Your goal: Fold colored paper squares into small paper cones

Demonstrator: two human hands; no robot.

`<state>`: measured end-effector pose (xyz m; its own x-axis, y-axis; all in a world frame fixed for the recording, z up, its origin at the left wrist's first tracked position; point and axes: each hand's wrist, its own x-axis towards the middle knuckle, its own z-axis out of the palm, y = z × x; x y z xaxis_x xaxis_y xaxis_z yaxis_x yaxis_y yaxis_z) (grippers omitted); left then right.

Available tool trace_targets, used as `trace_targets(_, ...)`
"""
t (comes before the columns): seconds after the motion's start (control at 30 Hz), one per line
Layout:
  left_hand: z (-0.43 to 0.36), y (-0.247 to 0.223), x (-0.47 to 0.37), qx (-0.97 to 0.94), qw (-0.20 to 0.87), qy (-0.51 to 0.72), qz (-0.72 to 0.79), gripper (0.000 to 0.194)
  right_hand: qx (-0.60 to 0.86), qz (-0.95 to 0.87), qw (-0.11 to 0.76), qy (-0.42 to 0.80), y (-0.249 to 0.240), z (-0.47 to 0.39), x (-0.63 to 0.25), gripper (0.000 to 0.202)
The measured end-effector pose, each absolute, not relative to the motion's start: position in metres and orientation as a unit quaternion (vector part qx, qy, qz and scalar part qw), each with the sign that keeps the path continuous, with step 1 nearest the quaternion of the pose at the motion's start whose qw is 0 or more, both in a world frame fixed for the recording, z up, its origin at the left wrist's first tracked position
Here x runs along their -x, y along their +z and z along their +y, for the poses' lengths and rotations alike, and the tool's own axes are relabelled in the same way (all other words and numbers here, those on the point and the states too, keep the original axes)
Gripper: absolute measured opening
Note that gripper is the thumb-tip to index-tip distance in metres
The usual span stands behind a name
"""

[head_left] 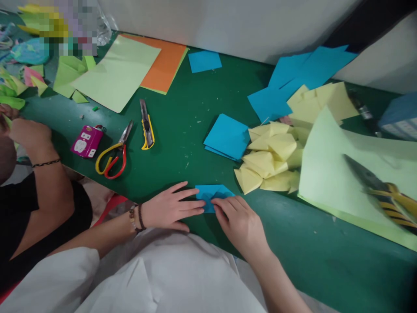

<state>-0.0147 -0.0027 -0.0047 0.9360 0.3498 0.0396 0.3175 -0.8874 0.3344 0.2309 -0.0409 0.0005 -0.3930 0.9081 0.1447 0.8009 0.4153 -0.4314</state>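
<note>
A small folded piece of blue paper (213, 190) lies on the green table near its front edge. My left hand (171, 206) rests flat on the table with its fingers spread, the fingertips touching the left side of this paper. From the right, my right hand (243, 219) bends over the paper, its thumb and fingers pinched together on it and hiding its lower right part. Just beyond sits a stack of blue paper squares (227, 135), beside a pile of folded pale yellow paper pieces (273, 156).
Scissors (119, 152), a yellow utility knife (147, 128) and a purple box (87, 141) lie to the left. Pliers (384, 189) rest on light green sheets (332, 161) at right. More blue sheets (306, 71) lie behind. A co-worker's arm (48, 169) is at far left.
</note>
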Motion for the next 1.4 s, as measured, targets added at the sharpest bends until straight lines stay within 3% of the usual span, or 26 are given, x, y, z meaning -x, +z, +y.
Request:
trace_targets(0.47, -0.004, 0.003, 0.009, -0.975, 0.141, 0.033, 0.168, 0.060, 0.530, -0.817, 0.176, 0.140, 0.000, -0.041, -0.229, 0.018)
trace_targets(0.6, -0.004, 0.004, 0.008, -0.973, 0.148, 0.027, 0.173, 0.060, 0.553, -0.787, 0.235, 0.142, 0.009, -0.048, -0.234, 0.014)
trace_targets(0.7, -0.004, 0.006, 0.007, -0.973, 0.148, 0.022, 0.177, 0.059, 0.580, -0.734, 0.282, 0.214, 0.018, -0.066, -0.236, 0.015)
trace_targets(0.87, -0.004, 0.009, 0.006, -0.972, 0.151, 0.005, 0.179, 0.059, 0.550, -0.676, 0.239, 0.428, 0.020, -0.093, -0.228, 0.015)
trace_targets(1.4, -0.004, 0.010, 0.005, -0.979, 0.124, 0.010, 0.164, 0.058, 0.572, -0.639, 0.227, 0.461, 0.015, -0.091, -0.227, 0.014)
